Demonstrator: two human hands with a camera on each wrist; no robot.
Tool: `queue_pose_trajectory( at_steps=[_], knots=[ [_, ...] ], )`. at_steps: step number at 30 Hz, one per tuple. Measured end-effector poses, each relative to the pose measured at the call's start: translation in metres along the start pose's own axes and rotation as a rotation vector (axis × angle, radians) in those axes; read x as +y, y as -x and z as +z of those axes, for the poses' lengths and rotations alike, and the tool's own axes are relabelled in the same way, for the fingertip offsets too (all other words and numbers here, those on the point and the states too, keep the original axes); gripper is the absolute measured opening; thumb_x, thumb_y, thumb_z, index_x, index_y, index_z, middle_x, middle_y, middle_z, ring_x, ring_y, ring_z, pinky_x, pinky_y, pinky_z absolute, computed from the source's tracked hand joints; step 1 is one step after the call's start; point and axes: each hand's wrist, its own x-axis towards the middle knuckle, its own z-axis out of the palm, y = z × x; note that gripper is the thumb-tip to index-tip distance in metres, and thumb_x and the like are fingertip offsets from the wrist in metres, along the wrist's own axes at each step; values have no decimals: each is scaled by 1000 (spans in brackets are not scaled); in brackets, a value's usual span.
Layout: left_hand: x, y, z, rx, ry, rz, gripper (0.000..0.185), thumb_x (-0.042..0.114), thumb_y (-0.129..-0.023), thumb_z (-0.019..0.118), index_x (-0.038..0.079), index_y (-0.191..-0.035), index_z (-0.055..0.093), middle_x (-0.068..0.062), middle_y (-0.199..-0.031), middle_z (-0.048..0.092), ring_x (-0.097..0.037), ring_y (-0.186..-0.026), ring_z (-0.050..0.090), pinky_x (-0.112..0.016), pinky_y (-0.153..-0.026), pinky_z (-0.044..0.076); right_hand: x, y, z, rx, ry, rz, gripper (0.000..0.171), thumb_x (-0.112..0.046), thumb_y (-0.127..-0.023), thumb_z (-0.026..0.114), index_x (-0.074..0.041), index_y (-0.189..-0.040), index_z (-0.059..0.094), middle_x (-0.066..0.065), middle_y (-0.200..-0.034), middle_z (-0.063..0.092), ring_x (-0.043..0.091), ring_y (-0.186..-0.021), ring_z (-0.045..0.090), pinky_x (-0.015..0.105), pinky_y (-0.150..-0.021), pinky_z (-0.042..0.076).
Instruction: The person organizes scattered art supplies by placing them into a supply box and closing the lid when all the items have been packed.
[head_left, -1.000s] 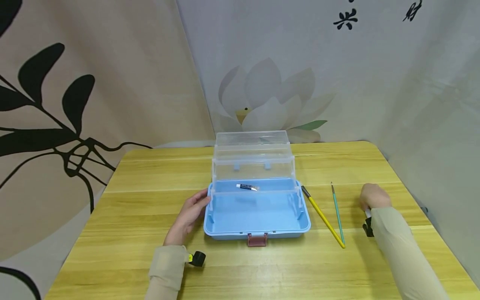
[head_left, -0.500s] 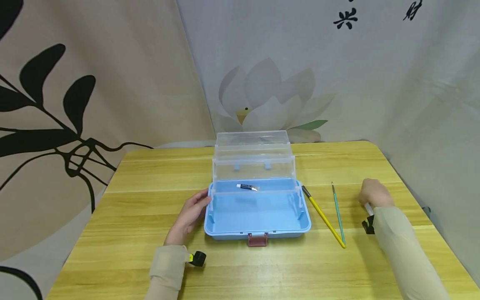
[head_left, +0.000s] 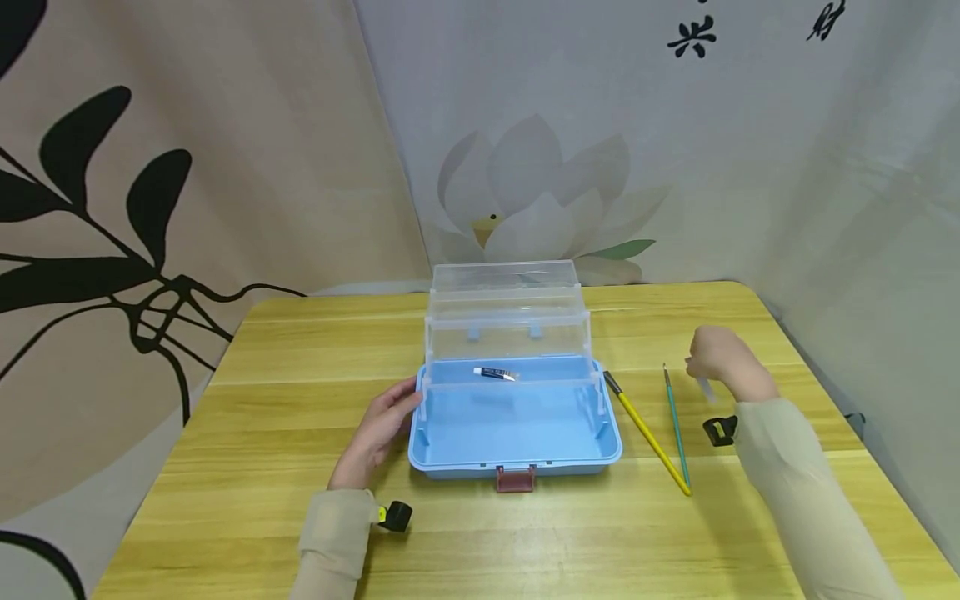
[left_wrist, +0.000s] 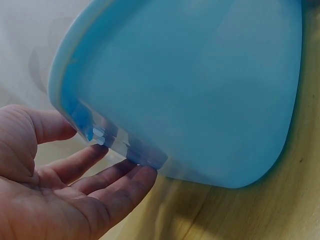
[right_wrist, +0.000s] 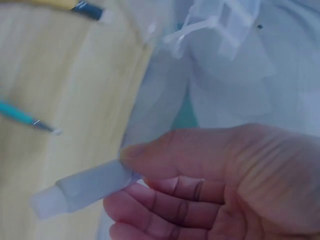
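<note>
Right hand [head_left: 722, 357]: grip pinches small tube [right_wrist: 82, 188] above counter [head_left: 247, 533] | Left hand [head_left: 375, 437]: fingers straight, touching blue box [head_left: 514, 433]

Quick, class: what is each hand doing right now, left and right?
Left hand: open, straight fingers resting against the side of the blue box.
Right hand: pinching a small pale tube above the table.

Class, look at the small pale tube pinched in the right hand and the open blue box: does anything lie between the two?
Yes. Two brushes lie on the table between the right hand with its tube and the blue box: the teal brush nearer the hand, the yellow brush nearer the box. Both lie flat; the raised hand is above them.
</note>
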Motion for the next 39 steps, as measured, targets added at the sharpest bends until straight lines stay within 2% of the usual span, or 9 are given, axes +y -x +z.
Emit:
queue_pose_trajectory(
  at_steps=[3,7,9,12,16,23,28,33,39],
  knots=[
    [0,0,0,-4,0,5,47,20,-97,51,4,-140,41,-17,-143,40,-32,-129,39,-47,-106,32,-13,-2,-4,24,10,-21,42,9,-76,49,-17,-55,23,-5,-54,13,11,-53,9,25,-50,13],
    [0,0,0,-6,7,6,46,19,-97,51,4,-140,41,-17,-143,40,-32,-129,40,-47,-106,32,-31,-6,-9,63,35,-55,19,8,-75,54,-4,-64,43,4,-58,39,17,-53,33,29,-50,31],
    [0,0,0,-6,11,8,47,19,-97,51,3,-140,41,-18,-143,40,-32,-128,40,-47,-106,32,-42,-7,-11,83,57,-77,5,6,-75,57,4,-77,52,14,-72,54,25,-64,48,36,-58,42],
    [0,0,0,-4,13,3,47,19,-97,51,4,-140,41,-18,-142,41,-32,-128,41,-47,-105,33,-61,-7,-14,107,79,-106,17,5,-75,59,9,-91,56,22,-92,61,32,-78,57,45,-70,48],
    [1,0,0,-1,19,-2,46,18,-97,51,4,-140,41,-18,-142,42,-32,-127,42,-46,-105,34,-86,-8,-14,124,92,-153,17,5,-77,61,7,-93,57,21,-94,62,30,-79,58,43,-71,49],
    [2,0,0,3,17,-7,47,19,-97,52,4,-139,41,-18,-142,41,-31,-127,41,-47,-105,33,-124,-14,-5,117,124,-231,13,5,-78,60,3,-91,56,12,-84,60,23,-69,51,34,-63,45],
    [1,0,0,2,22,-3,46,18,-97,52,3,-139,42,-18,-142,41,-32,-127,41,-47,-105,33,-146,-23,5,108,137,-300,15,4,-80,63,1,-93,57,10,-83,61,22,-69,52,33,-65,48],
    [1,0,0,6,27,1,45,17,-97,52,3,-139,42,-17,-141,42,-31,-126,42,-46,-105,35,-161,-30,15,107,138,-389,10,3,-82,64,-1,-90,58,9,-83,61,22,-67,52,32,-65,48],
    [1,0,1,1,33,11,45,16,-96,52,3,-139,42,-17,-141,42,-31,-125,43,-45,-103,37,-170,-38,30,95,187,-473,14,3,-79,69,-2,-87,60,7,-80,63,20,-70,55,30,-69,52]
  ],
)
